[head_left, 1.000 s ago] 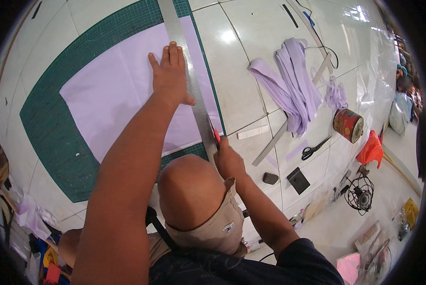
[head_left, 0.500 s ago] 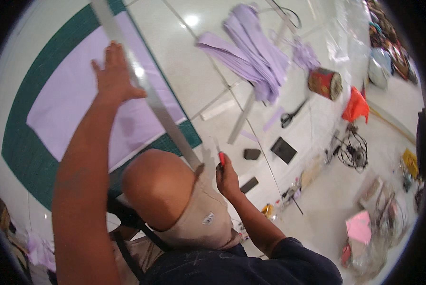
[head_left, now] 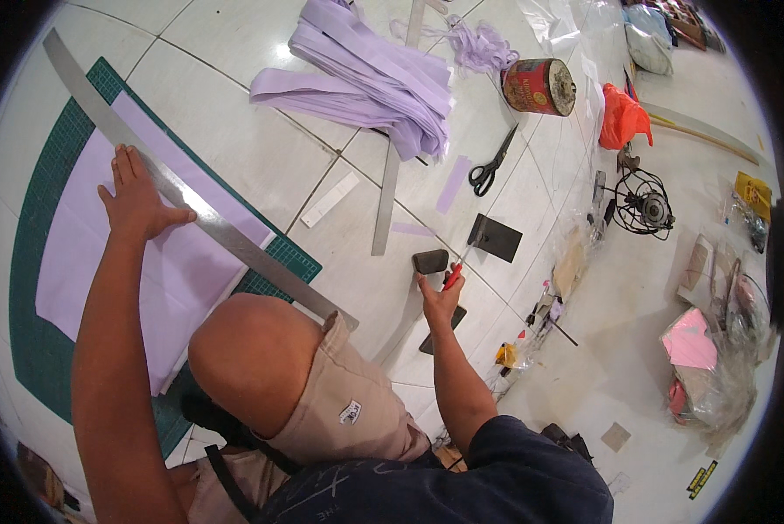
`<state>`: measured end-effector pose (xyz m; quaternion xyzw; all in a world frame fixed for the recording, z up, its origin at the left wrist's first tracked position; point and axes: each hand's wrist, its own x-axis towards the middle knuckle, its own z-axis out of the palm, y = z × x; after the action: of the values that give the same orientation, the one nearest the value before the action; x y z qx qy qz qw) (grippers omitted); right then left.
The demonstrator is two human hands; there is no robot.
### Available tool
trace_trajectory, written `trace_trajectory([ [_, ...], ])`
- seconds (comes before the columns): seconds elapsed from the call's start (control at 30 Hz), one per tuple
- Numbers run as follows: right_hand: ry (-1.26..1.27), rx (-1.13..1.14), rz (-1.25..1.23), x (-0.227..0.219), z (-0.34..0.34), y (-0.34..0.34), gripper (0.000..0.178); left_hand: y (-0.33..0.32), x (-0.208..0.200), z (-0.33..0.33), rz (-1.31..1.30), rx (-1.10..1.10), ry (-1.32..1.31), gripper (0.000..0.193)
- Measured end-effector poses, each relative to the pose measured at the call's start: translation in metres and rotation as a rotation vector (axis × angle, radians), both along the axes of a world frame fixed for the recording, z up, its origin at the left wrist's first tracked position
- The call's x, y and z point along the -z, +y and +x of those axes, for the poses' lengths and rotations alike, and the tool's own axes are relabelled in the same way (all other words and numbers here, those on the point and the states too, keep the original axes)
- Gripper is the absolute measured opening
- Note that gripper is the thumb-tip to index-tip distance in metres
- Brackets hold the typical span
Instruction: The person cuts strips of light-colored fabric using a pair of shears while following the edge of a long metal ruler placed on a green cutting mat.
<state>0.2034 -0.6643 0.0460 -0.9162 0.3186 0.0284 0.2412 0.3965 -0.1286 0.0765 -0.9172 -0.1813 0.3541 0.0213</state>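
Observation:
My left hand (head_left: 138, 199) lies flat with fingers spread, its fingertips and thumb against a long metal ruler (head_left: 195, 210). Under that hand is lilac fabric (head_left: 86, 262), spread over a green cutting mat (head_left: 38, 306). The ruler runs slantwise across fabric and mat, reaching past the mat at both ends. My right hand (head_left: 442, 299) is closed around a red-handled knife (head_left: 452, 276), its thin blade pointing away from me. A small dark block (head_left: 430, 261) sits right at this hand's fingertips; whether they grip it I cannot tell.
Folded lilac strips (head_left: 366, 74) lie on the tiled floor beyond, partly over a second metal ruler (head_left: 386, 201). Black scissors (head_left: 494, 164), a black square plate (head_left: 495, 237), a dark flat bar (head_left: 442, 330) and a red tin (head_left: 538, 86) are to the right. My bent knee (head_left: 252, 358) rises beside the mat.
My right hand, with the knife, has moved right to the dark block. My left hand stays on the ruler and fabric. The whole view has shifted.

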Motion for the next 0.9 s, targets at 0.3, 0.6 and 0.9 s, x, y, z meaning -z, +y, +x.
trace_trajectory([
  [0.3,-0.173,0.035,-0.138,0.016,0.072,0.019,0.077,-0.006,-0.004,0.004,-0.030,0.023,-0.030,0.151],
  [0.6,-0.151,-0.036,-0.135,0.005,0.036,0.026,0.055,-0.012,-0.006,0.008,-0.033,0.048,-0.046,0.151],
  [0.9,0.105,-0.262,0.055,-0.003,0.029,0.058,0.051,0.005,0.005,-0.003,-0.015,0.058,-0.072,0.150],
])
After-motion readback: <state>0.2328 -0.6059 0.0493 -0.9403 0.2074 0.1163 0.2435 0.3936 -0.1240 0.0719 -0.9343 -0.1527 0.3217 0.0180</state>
